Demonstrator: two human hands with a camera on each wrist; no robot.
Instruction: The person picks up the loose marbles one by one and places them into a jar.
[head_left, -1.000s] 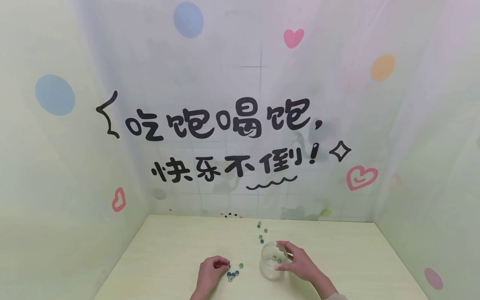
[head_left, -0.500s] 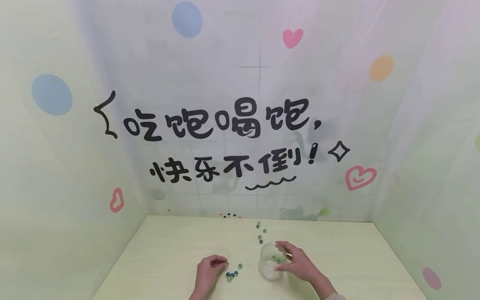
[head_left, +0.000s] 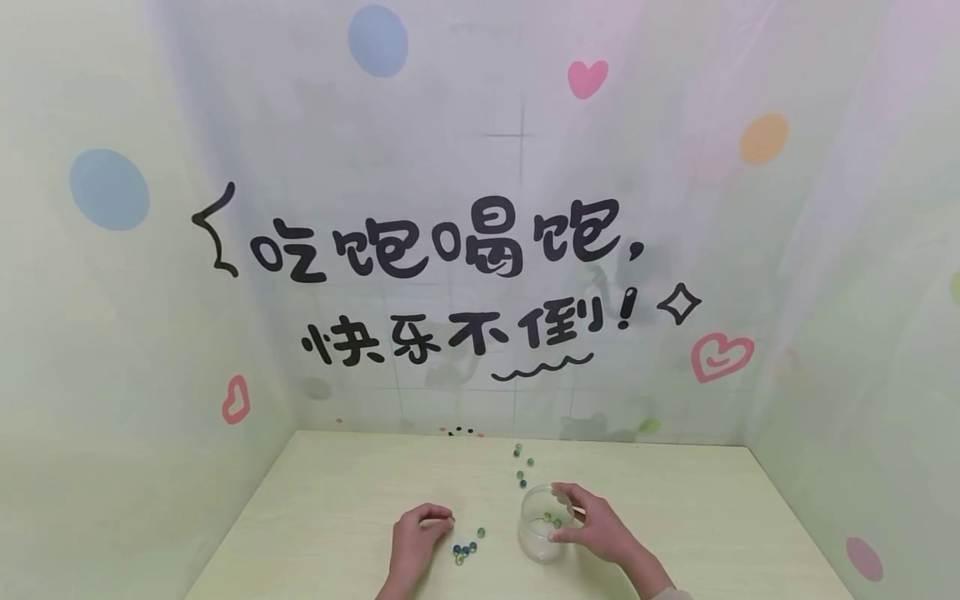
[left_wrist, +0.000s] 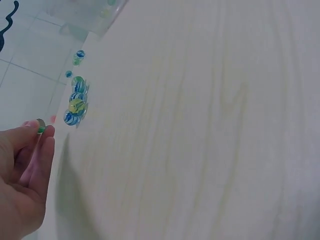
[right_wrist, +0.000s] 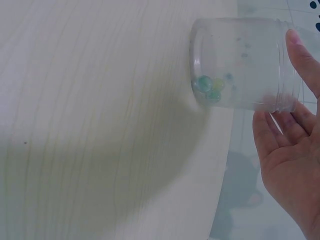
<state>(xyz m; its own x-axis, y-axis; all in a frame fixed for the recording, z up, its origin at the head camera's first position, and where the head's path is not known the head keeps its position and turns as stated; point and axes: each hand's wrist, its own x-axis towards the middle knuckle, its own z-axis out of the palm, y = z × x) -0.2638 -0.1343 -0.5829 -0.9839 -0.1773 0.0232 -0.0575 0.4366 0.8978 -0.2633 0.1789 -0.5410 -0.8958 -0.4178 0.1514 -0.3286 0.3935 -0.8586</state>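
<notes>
Plastic jar [head_left: 532, 537]: clear, with a threaded neck; it stands mouth up on the table and serves here as the landmark.
Right hand [head_left: 602, 528]: at the right side of the jar, gripping it near the rim, thumb on the near side and fingers curved round the far side.
Marbles in the jar [right_wrist: 204, 84]: a few, green and yellowish, lying at its bottom.
Left hand [head_left: 415, 543]: well to the left of the jar, thumb and fingertips closed in a pinch on one marble.
Pinched marble [left_wrist: 41, 128]: clear and green, between those fingertips.
Marble cluster [head_left: 465, 551]: four, blue and yellowish, between the left hand and the jar.
Single green marble [head_left: 482, 532]: nearer the jar than the cluster.
Far marbles [head_left: 521, 475]: five, scattered beyond the jar, slightly to its left.
Table [head_left: 337, 483]: pale wood grain, under the jar.
Backdrop [head_left: 450, 167]: beyond the jar, printed with black lettering.
</notes>
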